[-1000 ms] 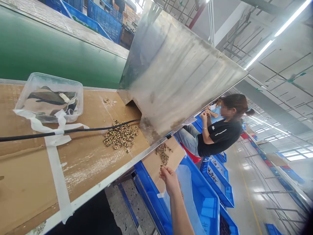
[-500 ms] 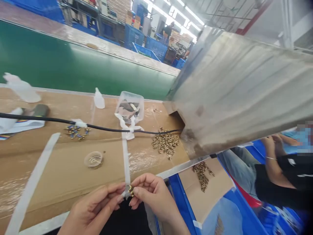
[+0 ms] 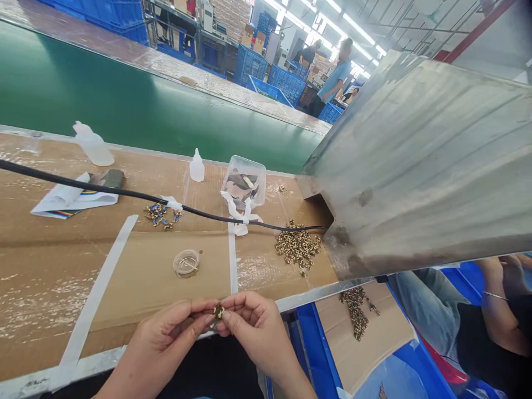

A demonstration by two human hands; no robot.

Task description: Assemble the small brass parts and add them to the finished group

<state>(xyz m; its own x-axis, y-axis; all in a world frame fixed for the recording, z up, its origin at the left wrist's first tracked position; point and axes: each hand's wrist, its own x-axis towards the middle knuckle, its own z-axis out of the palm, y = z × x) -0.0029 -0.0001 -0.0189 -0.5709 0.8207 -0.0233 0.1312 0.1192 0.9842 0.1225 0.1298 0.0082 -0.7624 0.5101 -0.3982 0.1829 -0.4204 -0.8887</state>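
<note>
Above the near table edge, my left hand [image 3: 164, 341] and my right hand [image 3: 261, 332] meet fingertip to fingertip. Pinched between them is a small black-and-gold piece [image 3: 218, 312], too small to name exactly. Thumbs and forefingers of both hands press on it, and its underside is partly hidden. Just beyond the fingers stands a shallow clear round dish [image 3: 176, 271] with a thin pale stick in it. A pile of similar-looking small pieces [image 3: 297, 246] lies to the right on the cardboard-covered table.
A black cable [image 3: 208, 213] crosses the table into a metal housing [image 3: 415, 166] at right. Farther back are two white bottles [image 3: 197, 168], a clear tub [image 3: 261, 191] and a blue-gold cluster [image 3: 155, 214]. More pieces [image 3: 355, 316] lie on cardboard at right, by a seated person [image 3: 477, 327].
My view has shifted, so the table things appear farther right. My hands have drawn closer together, with the left fingertips now at the black-and-gold piece.
</note>
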